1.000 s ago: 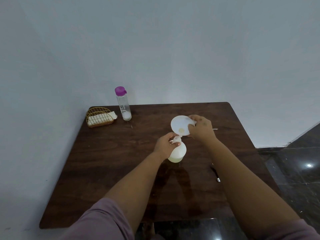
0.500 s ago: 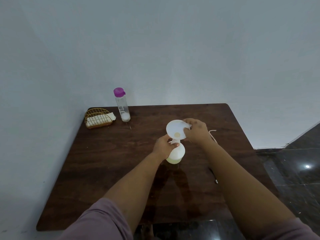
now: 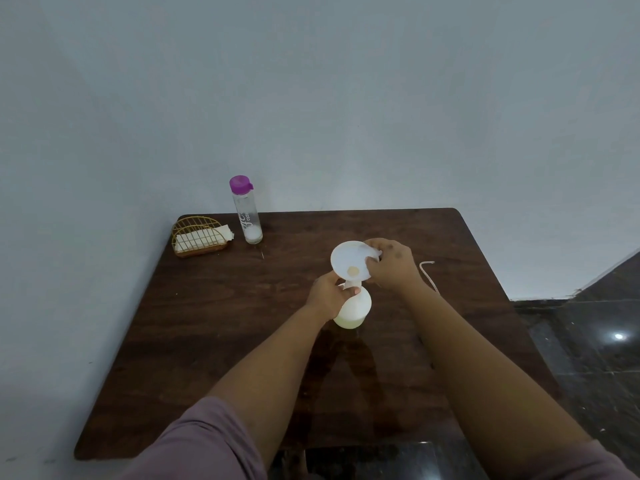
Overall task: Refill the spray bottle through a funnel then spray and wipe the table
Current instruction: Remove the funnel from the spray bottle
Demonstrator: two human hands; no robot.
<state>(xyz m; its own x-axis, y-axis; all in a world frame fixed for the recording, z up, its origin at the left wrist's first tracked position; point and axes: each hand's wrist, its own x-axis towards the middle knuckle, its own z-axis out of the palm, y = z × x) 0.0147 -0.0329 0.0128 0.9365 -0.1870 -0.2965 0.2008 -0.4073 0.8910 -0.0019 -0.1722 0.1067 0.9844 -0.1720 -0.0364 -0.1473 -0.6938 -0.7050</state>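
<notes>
1. The right hand (image 3: 391, 266) pinches the funnel (image 3: 349, 261) rim; the left hand (image 3: 327, 299) clasps the bottle (image 3: 355, 311) neck, mid-table (image 3: 214, 323).
2. Step: seating the funnel. Next, I think, keep it upright for pouring.

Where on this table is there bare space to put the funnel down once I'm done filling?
The widest bare patch on the table is left of the spray bottle, in front of the wire basket. Bare too: the far right corner, behind the white cord. It is crowded at the far left by the basket and purple-capped bottle.
</notes>
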